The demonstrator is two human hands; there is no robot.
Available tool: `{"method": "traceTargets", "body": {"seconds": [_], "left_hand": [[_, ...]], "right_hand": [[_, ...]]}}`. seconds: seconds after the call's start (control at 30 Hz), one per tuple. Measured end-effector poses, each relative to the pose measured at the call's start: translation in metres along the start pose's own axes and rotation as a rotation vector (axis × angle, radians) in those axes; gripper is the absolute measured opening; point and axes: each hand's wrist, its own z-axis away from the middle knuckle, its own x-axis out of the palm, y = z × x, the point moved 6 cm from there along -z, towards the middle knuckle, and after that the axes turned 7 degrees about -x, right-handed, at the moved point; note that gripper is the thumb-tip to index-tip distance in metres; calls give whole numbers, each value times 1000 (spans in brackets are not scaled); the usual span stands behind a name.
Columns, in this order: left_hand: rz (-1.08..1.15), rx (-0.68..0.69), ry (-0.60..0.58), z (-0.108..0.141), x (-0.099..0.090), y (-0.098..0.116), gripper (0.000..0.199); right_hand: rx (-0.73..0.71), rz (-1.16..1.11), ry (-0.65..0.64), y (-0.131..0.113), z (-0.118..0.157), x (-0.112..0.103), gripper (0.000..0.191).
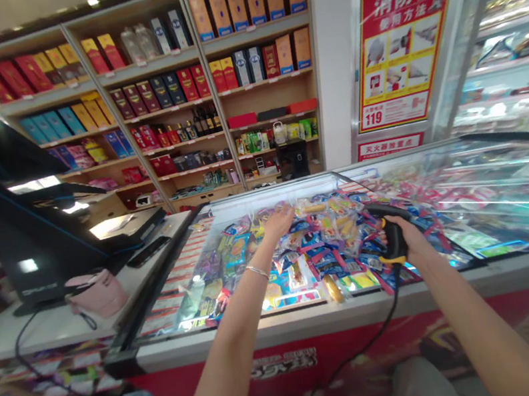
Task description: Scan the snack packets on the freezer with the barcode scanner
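Note:
My right hand (403, 235) grips a black and yellow handheld scanner (394, 242), whose cable hangs down over the front of a red and grey chest freezer (316, 326). Small wrapped packs (325, 259) in blue, pink and yellow lie in a heap on the freezer top. At the far side of that heap, my left hand (279, 220) reaches over the packs with its fingers spread; nothing shows in it. A silver bangle (257, 271) circles the left wrist.
To the left, a counter (155, 270) bears a black terminal (9, 220), a phone (149, 252) and a pink pouch (96, 293). Shelves (267, 93) of boxes stand behind the freezer. The scanner's cable (365, 347) loops low in front.

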Motion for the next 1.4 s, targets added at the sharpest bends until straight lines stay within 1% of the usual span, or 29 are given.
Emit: {"method": "traceTargets", "body": {"seconds": [0.03,0.07,0.1,0.17,0.2,0.23,0.27,0.3,0.33,0.37,0.4,0.43,0.47,0.53,0.6,0.63,0.7,0.77,0.8,0.87,0.93,1.03,1.13,1.23,1.3,1.4], "left_hand": [[-41,-19,23,-9,-22,-1,52],[-77,-56,78,-18,-49,-3,54],[-106,-63,148,-27,-80,-5,57],[-152,-27,302,-39,-142,-7,63],[-165,-5,379,-41,-171,-10,65],[-172,25,454,-40,-195,-14,68],[-178,57,527,-37,-215,-20,70],[-179,85,595,-31,-228,-27,72],[-178,110,649,-24,-235,-37,73],[-172,125,690,-16,-236,-49,75],[-163,133,710,-9,-231,-64,76],[-151,127,700,-4,-221,-81,77],[-134,107,673,1,-208,-100,77],[-106,42,555,3,-176,-139,78],[-104,-11,415,1,-144,-172,76],[-117,-25,351,-1,-130,-184,76],[-162,-50,238,-5,-108,-201,76],[-231,-106,161,-10,-95,-211,79],[-269,-142,138,-12,-91,-214,81],[-334,-196,119,-13,-90,-217,79],[-377,-197,123,-10,-95,-217,71],[-406,-167,128,6,-109,-217,57],[-346,-166,138,29,-122,-222,48],[-219,-163,179,46,-130,-230,51],[-157,-130,192,51,-131,-233,54],[-110,-69,230,51,-136,-234,57]], "right_hand": [[-28,5,-15,-10,2,10,6],[-54,9,-41,-21,3,23,5],[-88,6,-85,-31,5,39,6],[-148,3,-173,-47,10,77,8],[-159,10,-220,-50,12,99,10],[-162,17,-272,-49,15,123,13],[-158,22,-336,-45,18,148,16],[-162,9,-385,-38,22,172,16],[-163,-19,-421,-28,25,194,16],[-155,-52,-453,-14,29,215,17],[-136,-75,-479,4,33,233,17],[-101,-73,-506,25,36,249,18],[-55,-57,-518,48,39,261,19],[55,17,-572,98,44,277,23],[115,55,-593,141,45,281,23],[141,59,-594,160,45,281,22],[179,57,-570,188,43,276,22],[228,76,-552,206,43,271,25],[250,88,-546,212,43,268,26],[270,102,-536,217,43,266,26],[249,99,-535,217,43,266,25],[240,123,-569,216,46,268,26],[249,147,-607,216,51,270,25],[236,153,-648,213,56,271,22],[233,177,-675,212,59,271,23],[199,217,-697,210,62,271,27]]}}
